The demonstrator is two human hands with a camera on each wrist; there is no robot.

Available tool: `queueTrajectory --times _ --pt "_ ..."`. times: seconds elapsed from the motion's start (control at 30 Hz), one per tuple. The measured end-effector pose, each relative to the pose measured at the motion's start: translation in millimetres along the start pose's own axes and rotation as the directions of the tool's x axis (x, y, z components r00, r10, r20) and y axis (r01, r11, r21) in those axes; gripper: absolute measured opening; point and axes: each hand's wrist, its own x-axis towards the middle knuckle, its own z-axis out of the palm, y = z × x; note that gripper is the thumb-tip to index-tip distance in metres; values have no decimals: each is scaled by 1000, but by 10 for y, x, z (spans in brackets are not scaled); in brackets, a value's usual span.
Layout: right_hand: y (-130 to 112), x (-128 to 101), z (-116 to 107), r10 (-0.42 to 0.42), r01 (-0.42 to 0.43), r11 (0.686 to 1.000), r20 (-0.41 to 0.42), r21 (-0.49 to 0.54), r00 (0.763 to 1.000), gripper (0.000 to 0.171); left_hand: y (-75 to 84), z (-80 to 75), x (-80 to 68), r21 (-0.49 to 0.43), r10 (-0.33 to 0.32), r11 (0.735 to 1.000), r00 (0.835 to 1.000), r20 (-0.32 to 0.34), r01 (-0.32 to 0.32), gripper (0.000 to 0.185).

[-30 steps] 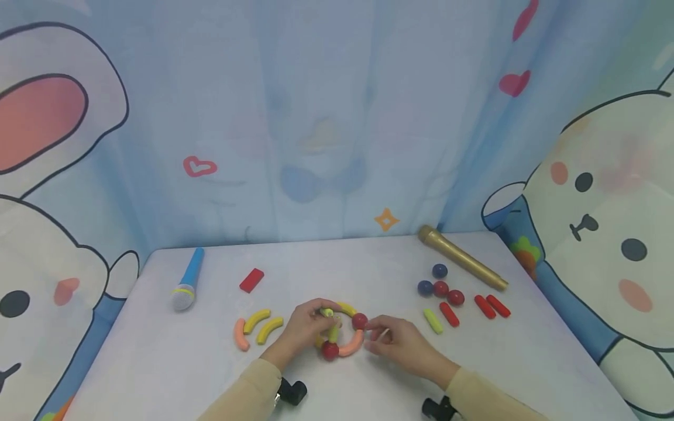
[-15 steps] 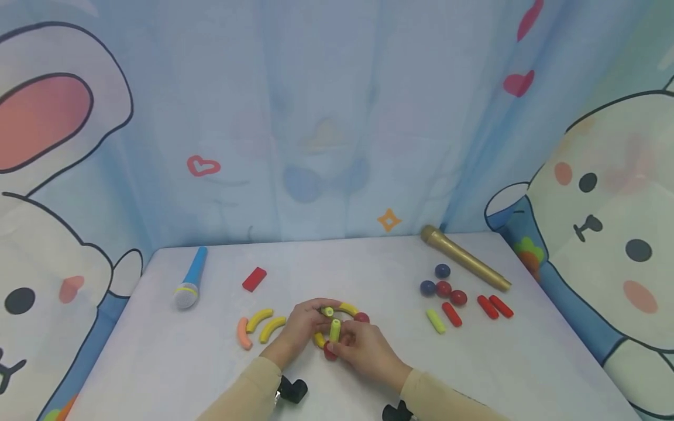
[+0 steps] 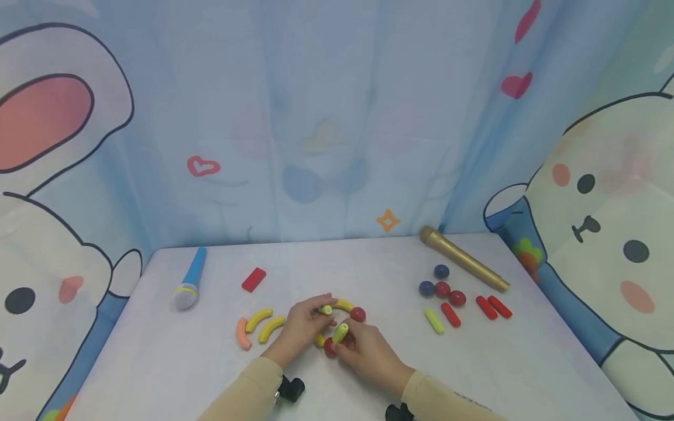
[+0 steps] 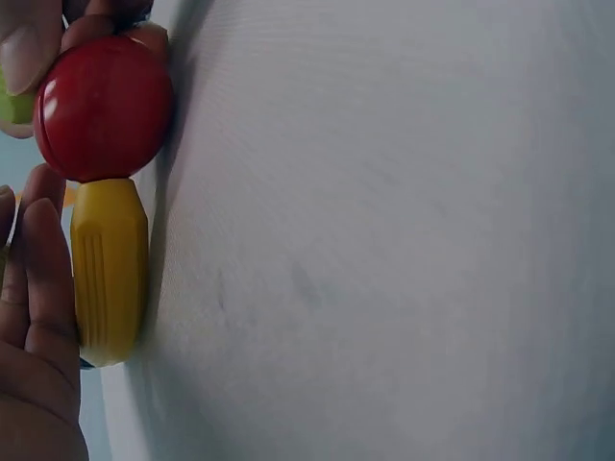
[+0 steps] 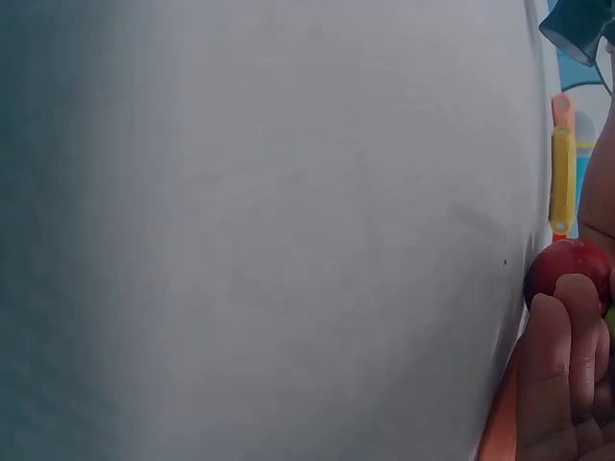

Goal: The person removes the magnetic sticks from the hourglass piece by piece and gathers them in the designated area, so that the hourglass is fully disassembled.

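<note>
My left hand pinches a yellow-green stick on the ring's left side. My right hand pinches another yellow-green stick, which leans to the right above the front red ball. A short curved yellow piece meets that ball, beside my left fingers. At the ring's far side, a second curved yellow piece touches another red ball. The ring's curved orange piece shows in the right wrist view; my right hand hides it in the head view.
To the left lie curved yellow pieces, an orange one, a red block and a blue toy microphone. On the right are blue and red balls, red sticks, a yellow-green stick and a gold microphone.
My right hand has moved left from the ring's right side and grips the yellow-green stick at the front ball. That stick now tilts rightward. My left hand stays nearly in place.
</note>
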Motion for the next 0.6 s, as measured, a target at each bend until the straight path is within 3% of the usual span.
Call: queueTrajectory --times 0.17,0.37,0.47,0.6 --pt "-9 20 -15 11 -11 1000 19 -4 1000 15 7 -12 -3 85 -29 996 999 -40 32 40" --pt "-28 -23 -136 58 -57 998 56 -18 997 20 14 -31 -8 104 -32 994 998 -45 37 39" --pt "35 -125 -339 109 -108 994 63 -31 992 20 22 -29 -4 105 -28 994 999 -42 32 39" --pt "320 -384 -774 225 -225 969 -6 -105 974 19 32 -8 6 108 -30 994 999 -46 35 38"
